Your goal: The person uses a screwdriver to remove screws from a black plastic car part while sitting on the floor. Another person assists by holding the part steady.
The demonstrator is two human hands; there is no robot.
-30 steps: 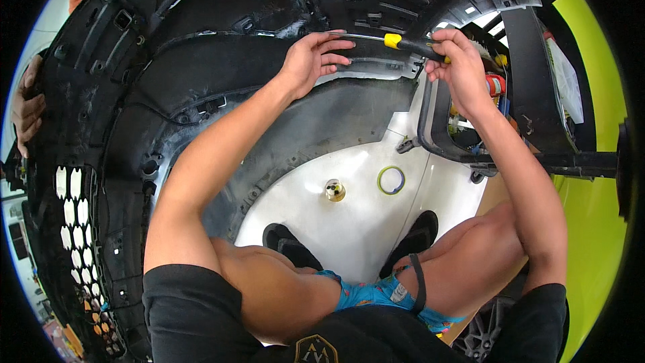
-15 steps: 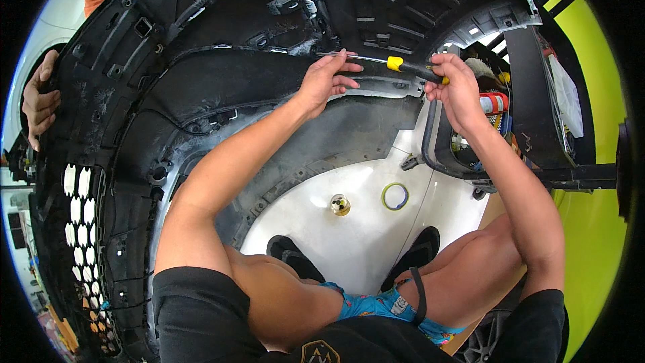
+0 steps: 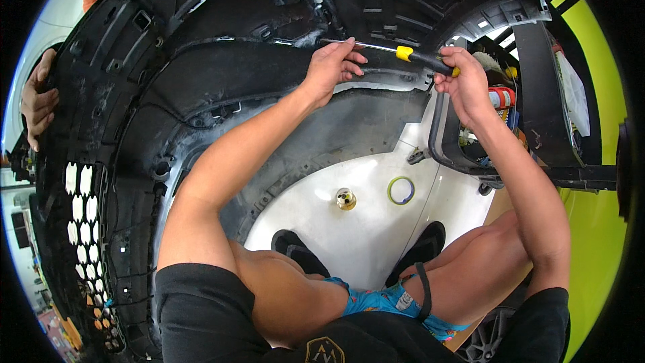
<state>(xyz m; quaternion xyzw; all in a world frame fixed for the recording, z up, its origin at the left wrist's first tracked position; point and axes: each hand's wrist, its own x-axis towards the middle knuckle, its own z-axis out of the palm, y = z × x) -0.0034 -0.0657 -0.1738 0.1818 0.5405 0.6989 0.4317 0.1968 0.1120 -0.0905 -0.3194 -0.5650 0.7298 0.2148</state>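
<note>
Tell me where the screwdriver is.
In the head view, the screwdriver is above and right of centre, over the black bumper, its handle in the right grip and its shaft at the left grip.

Yellow-green ring laid flat on white floor. Small round dark-specked container set left of ring. Black footwear planted on nearer side of ring, black caster stationed just beyond it, rightward.

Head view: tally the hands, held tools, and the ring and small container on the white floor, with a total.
Hands: 3 (left hand, right hand, co-worker's hand)
Held tool: 1
Ring: 1
Small container: 1
Total: 6
</note>
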